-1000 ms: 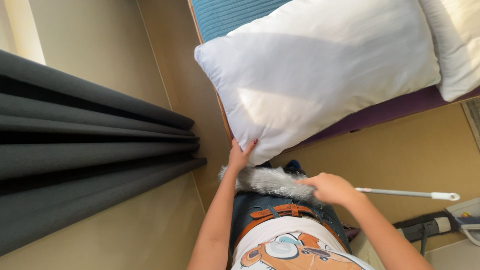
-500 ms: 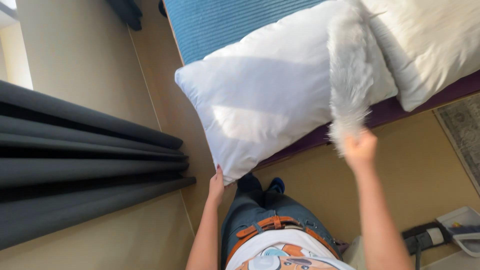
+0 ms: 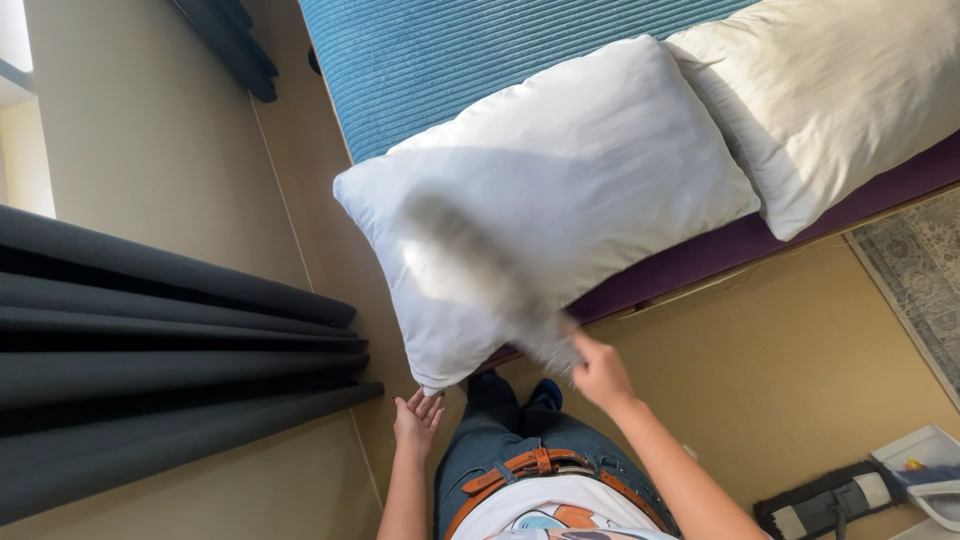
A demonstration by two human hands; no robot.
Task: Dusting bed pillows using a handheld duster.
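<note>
My right hand is shut on a grey fluffy duster, which is blurred with motion across the near white pillow. That pillow lies at the corner of a bed with a blue ribbed cover and hangs over its edge. My left hand is open just below the pillow's lower corner, fingers spread, not gripping anything. A second, cream pillow lies to the right, touching the first.
Dark grey curtains hang on the left along a beige wall. A purple bed base borders the tan floor. A patterned rug lies at right. A white bin and a flat mop head sit at the bottom right.
My right hand has swung the duster down and left, from the gap between the pillows to the near pillow's front. My left hand stays below the pillow corner. The view shifted up the bed.
</note>
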